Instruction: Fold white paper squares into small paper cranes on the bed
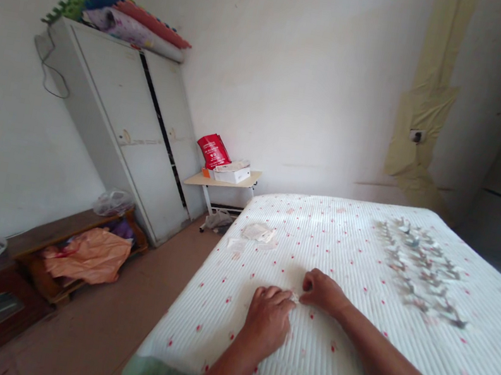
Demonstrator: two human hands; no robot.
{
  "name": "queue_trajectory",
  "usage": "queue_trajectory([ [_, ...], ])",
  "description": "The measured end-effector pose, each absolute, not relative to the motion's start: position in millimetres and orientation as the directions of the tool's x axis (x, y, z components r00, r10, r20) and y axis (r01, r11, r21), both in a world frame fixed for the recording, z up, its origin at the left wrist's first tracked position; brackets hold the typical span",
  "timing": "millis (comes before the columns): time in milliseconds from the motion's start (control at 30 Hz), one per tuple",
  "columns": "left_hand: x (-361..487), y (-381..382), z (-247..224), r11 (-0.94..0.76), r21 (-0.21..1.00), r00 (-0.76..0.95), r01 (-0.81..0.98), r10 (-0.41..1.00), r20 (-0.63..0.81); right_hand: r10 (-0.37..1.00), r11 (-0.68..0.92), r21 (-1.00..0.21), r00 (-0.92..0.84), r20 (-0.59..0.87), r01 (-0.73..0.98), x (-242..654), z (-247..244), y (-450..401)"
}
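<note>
Broad white wall (pixel 300 61) at back, with yellowish paper or tape running down its right part. In front of it, a large bed with a white ribbed cover (pixel 318 243), dotted with small red marks. To the left, a tall grey-white two-door cabinet (pixel 116 101), looking tilted in this view; on top, a stack of green, blue and red foam mats (pixel 153 21) with a pale patterned roll. Below, a low brown wooden bench (pixel 50 234) bearing a crumpled orange plastic bag (pixel 90 253). Between cabinet and bed, a small light-topped table (pixel 194 178) with a glossy red bag (pixel 213 150) and a white box (pixel 232 175). On the right half of the cover, loose rows of small grey-white pieces (pixel 429 265), too blurred to identify. Near the bed's left edge, thin crumpled whitish material (pixel 259 232), lying flat. Low in view, left hand (pixel 269 322) palm down on the cover, fingers bent together; just beside it, right hand (pixel 322 291) with fingers curled inward. Between both sets of fingertips, close to the cover, a tiny whitish scrap (pixel 294 297), touching both hands and partly hidden; cannot tell a firm pinch from mere contact on either side.
</note>
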State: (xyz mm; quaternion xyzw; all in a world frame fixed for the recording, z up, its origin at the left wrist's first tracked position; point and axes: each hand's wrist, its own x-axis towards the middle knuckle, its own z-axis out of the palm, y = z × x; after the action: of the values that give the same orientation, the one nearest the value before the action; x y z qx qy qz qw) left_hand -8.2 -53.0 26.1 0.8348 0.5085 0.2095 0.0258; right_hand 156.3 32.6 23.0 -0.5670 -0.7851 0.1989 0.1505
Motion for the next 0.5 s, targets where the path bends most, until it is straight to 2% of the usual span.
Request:
queue_trajectory([
  [500, -8.5, -51.7, 24.1, -0.486, 0.263, 0.392, 0.833, 0.855, 0.339, 0.942, 0.294, -0.549, -0.336, 0.026, 0.782, 171.9, 19.1, 42.4],
])
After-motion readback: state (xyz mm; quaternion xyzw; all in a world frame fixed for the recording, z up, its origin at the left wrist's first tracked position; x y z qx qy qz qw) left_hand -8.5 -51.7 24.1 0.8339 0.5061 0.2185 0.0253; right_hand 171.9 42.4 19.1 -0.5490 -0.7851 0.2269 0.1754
